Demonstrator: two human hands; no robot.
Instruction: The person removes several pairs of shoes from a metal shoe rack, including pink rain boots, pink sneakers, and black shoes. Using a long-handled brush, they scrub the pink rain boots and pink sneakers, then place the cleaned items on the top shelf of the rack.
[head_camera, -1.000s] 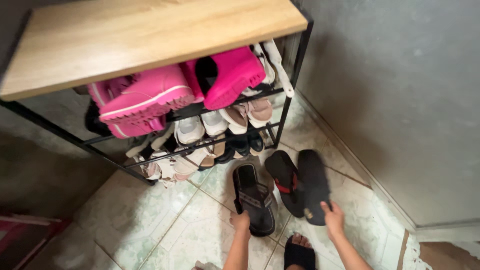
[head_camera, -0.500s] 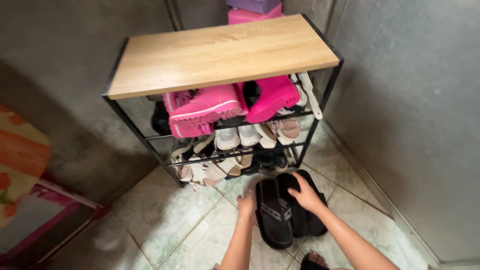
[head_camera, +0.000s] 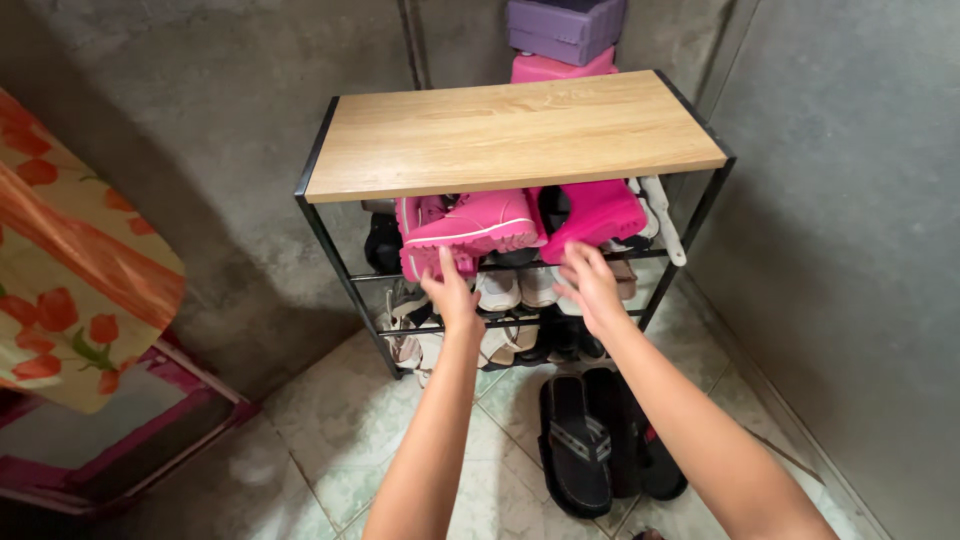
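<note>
My left hand (head_camera: 451, 293) is raised to the front of a shoe rack (head_camera: 330, 240), its fingertips touching the sole of a pink boot (head_camera: 475, 224) on the upper shelf. To the right, my right hand (head_camera: 590, 285) has its fingers spread just under a second pink boot (head_camera: 600, 213). Neither hand is closed around anything. Pale sneakers (head_camera: 520, 287) fill the shelf behind my hands. On the tiled floor under my forearms lie a black strapped sandal (head_camera: 575, 447) and a pair of black flip-flops (head_camera: 640, 450) pushed close together.
The rack has a wooden top (head_camera: 510, 135) and a black metal frame. A purple box (head_camera: 565, 27) sits on a pink box (head_camera: 558, 68) behind it. Grey walls close in at the back and right. A floral cloth (head_camera: 70, 260) and a pink frame (head_camera: 150, 440) stand on the left.
Both hands have left the black sandals on the floor and risen to the pink boots on the upper shelf. The sandals now lie side by side. The view has pulled back from the rack.
</note>
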